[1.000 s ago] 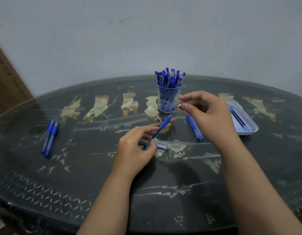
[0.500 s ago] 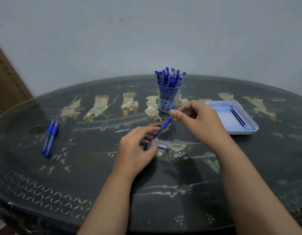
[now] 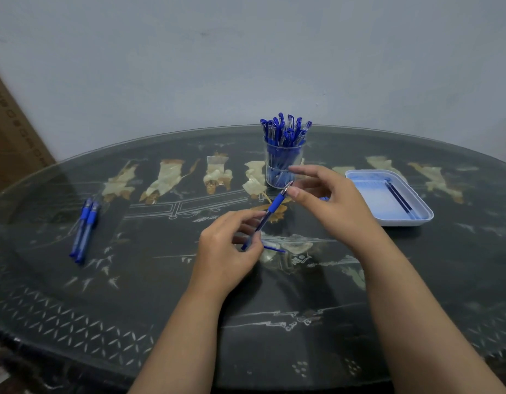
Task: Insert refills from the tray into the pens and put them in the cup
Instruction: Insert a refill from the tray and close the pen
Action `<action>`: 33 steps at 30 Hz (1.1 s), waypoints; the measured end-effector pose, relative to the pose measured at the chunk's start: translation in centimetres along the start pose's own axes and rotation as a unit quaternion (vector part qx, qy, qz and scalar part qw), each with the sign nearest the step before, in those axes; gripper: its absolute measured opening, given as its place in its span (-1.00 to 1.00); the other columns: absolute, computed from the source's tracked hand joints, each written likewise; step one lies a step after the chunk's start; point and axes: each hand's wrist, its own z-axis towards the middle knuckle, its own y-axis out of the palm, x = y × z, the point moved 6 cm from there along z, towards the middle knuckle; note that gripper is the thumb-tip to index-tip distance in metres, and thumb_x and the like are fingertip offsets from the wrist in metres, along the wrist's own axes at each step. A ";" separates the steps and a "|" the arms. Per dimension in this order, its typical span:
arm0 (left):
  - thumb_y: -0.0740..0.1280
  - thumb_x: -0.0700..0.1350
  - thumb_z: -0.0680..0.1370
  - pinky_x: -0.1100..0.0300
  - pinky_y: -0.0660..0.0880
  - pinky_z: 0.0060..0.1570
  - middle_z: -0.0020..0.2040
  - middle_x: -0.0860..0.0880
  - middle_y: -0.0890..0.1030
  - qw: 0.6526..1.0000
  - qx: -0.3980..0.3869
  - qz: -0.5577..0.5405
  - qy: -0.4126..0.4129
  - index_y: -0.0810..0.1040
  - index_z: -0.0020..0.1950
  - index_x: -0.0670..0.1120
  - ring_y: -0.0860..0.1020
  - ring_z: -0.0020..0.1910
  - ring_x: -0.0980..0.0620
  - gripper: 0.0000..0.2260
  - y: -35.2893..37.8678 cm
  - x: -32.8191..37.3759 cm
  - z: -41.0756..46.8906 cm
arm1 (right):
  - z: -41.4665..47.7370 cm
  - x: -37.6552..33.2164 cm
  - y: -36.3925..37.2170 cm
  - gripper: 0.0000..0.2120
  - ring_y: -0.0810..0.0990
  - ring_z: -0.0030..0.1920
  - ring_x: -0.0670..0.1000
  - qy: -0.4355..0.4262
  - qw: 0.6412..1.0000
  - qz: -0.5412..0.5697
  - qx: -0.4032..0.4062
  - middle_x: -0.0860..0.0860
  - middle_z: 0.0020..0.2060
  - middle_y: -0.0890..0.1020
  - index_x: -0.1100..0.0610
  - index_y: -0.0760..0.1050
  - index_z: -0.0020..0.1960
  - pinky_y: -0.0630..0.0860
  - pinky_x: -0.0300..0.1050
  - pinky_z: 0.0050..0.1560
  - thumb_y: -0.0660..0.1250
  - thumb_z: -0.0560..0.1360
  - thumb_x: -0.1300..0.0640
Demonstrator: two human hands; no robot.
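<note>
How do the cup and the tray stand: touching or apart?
Apart. The head view shows a strip of dark table between the cup and the tray's left rim, above the right hand.

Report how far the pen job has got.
Done: the cup is packed with capped pens. In hand: the left hand grips one pen, the right hand at its tip. Left: two refills in the tray, two loose pens on the table.

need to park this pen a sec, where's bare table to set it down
Bare table lies between the two loose pens and the left hand, and on the near side of the tray. Crowded around the cup, held pen and right hand.
</note>
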 end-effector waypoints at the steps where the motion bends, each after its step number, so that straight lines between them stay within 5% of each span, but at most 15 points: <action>1: 0.43 -0.42 0.39 0.28 0.58 -0.13 -0.05 0.08 0.63 1.000 0.000 0.000 0.001 0.65 0.14 -0.07 0.63 -0.08 0.10 -0.61 0.0 0.0 0.0 | 0.1 0.0 0.0 -0.91 0.58 -0.21 -0.24 -0.006 1.000 -0.004 0.003 -0.14 -0.22 0.65 0.02 0.62 0.02 0.42 -0.46 -0.20 0.42 0.51 0.08; 4: 0.43 -0.41 0.40 0.28 0.58 -0.11 -0.04 0.10 0.63 1.000 -0.003 0.000 -0.001 0.65 0.14 -0.06 0.63 -0.07 0.10 -0.61 0.0 0.0 -0.1 | 0.0 0.0 0.2 -0.79 0.47 -0.38 -0.24 0.000 0.999 -0.023 0.044 -0.13 -0.38 0.55 0.10 0.54 -0.19 0.36 -0.45 -0.34 0.44 0.47 -0.03; 8: 0.44 -0.41 0.39 0.31 0.57 -0.11 -0.03 0.11 0.63 1.000 -0.004 0.007 0.002 0.65 0.14 -0.05 0.63 -0.06 0.12 -0.61 0.0 0.1 0.0 | -0.1 -0.1 0.6 -0.85 0.58 -0.13 -0.19 0.004 1.000 0.015 0.016 -0.09 -0.11 0.65 -0.03 0.59 0.05 0.45 -0.45 -0.18 0.40 0.50 -0.02; 10: 0.44 -0.40 0.39 0.30 0.58 -0.11 -0.03 0.10 0.63 1.000 -0.005 0.009 0.004 0.65 0.14 -0.05 0.63 -0.06 0.12 -0.61 0.0 0.1 0.0 | -0.1 -0.3 0.6 -0.96 0.57 -0.19 -0.21 -0.005 1.000 0.011 0.019 -0.09 -0.19 0.66 0.00 0.61 -0.06 0.43 -0.41 -0.19 0.42 0.50 0.06; 12: 0.43 -0.40 0.40 0.29 0.58 -0.11 -0.03 0.10 0.63 1.000 -0.006 0.010 0.006 0.65 0.13 -0.06 0.63 -0.06 0.12 -0.62 0.0 0.1 0.0 | -0.1 -0.3 0.6 -0.83 0.49 -0.31 -0.22 0.001 0.999 -0.009 0.051 -0.09 -0.31 0.60 0.06 0.55 -0.18 0.39 -0.43 -0.29 0.45 0.46 -0.01; 15: 0.43 -0.40 0.40 0.29 0.58 -0.11 -0.02 0.11 0.63 1.000 -0.004 0.007 0.005 0.65 0.14 -0.05 0.63 -0.05 0.13 -0.61 -0.1 0.1 -0.1 | -0.2 -0.1 0.8 -0.71 0.48 -0.28 -0.20 0.017 0.998 0.005 0.055 -0.03 -0.19 0.58 0.03 0.49 -0.04 0.42 -0.44 -0.27 0.45 0.42 -0.13; 18: 0.44 -0.40 0.40 0.27 0.59 -0.11 -0.02 0.12 0.63 1.000 -0.005 0.003 -0.001 0.65 0.14 -0.04 0.63 -0.04 0.13 -0.61 0.0 0.0 -0.1 | -0.2 0.0 1.0 -0.75 0.55 -0.18 -0.19 0.020 0.999 0.039 0.021 -0.06 -0.09 0.60 -0.04 0.52 0.15 0.43 -0.48 -0.21 0.41 0.49 0.00; 21: 0.43 -0.39 0.41 0.24 0.59 -0.10 -0.01 0.13 0.63 1.000 -0.010 0.005 -0.002 0.64 0.15 -0.03 0.63 -0.03 0.12 -0.60 0.0 0.0 -0.1 | -0.2 -0.3 0.9 -0.96 0.56 -0.24 -0.22 0.001 0.999 0.029 0.046 -0.11 -0.23 0.64 0.02 0.59 -0.10 0.40 -0.43 -0.23 0.44 0.49 0.09; 22: 0.43 -0.39 0.41 0.24 0.59 -0.10 -0.01 0.13 0.63 1.000 -0.011 0.009 0.000 0.64 0.15 -0.02 0.63 -0.03 0.12 -0.60 0.0 0.0 0.0 | -0.2 -0.2 0.8 -0.88 0.53 -0.28 -0.22 0.004 0.998 0.011 0.067 -0.10 -0.27 0.62 0.04 0.55 -0.17 0.39 -0.43 -0.26 0.47 0.46 0.04; 24: 0.42 -0.39 0.42 0.23 0.59 -0.10 -0.01 0.13 0.63 1.000 -0.011 0.010 0.001 0.64 0.15 -0.02 0.63 -0.03 0.12 -0.60 0.0 0.0 0.0 | -0.2 0.1 0.7 -0.77 0.51 -0.26 -0.17 0.019 0.996 -0.001 0.087 -0.07 -0.23 0.60 0.03 0.48 -0.15 0.41 -0.41 -0.26 0.47 0.43 -0.07; 27: 0.42 -0.40 0.42 0.24 0.59 -0.10 -0.01 0.12 0.63 1.000 -0.007 0.005 -0.005 0.64 0.16 0.00 0.63 -0.04 0.12 -0.59 -0.1 0.1 0.0 | -0.2 0.4 0.9 -0.87 0.63 -0.09 -0.09 0.039 0.995 0.078 0.055 -0.06 -0.10 0.64 -0.08 0.52 0.01 0.53 -0.25 -0.09 0.40 0.49 -0.05; 30: 0.42 -0.40 0.43 0.24 0.59 -0.08 0.00 0.12 0.63 1.000 -0.012 0.009 0.002 0.64 0.16 -0.02 0.63 -0.03 0.13 -0.60 -0.1 0.1 0.0 | 0.0 0.2 1.1 -0.97 0.60 -0.21 -0.26 0.015 0.996 0.078 0.035 -0.17 -0.26 0.67 0.04 0.63 -0.06 0.45 -0.42 -0.19 0.42 0.51 0.13; 33: 0.42 -0.40 0.43 0.23 0.59 -0.06 0.01 0.11 0.63 1.000 -0.013 0.010 0.007 0.64 0.17 -0.04 0.63 -0.02 0.12 -0.61 -0.1 0.1 0.1 | -0.2 0.3 0.9 -0.81 0.48 -0.38 -0.28 0.024 0.994 0.061 0.082 -0.19 -0.44 0.58 0.12 0.56 -0.21 0.36 -0.48 -0.33 0.48 0.45 0.02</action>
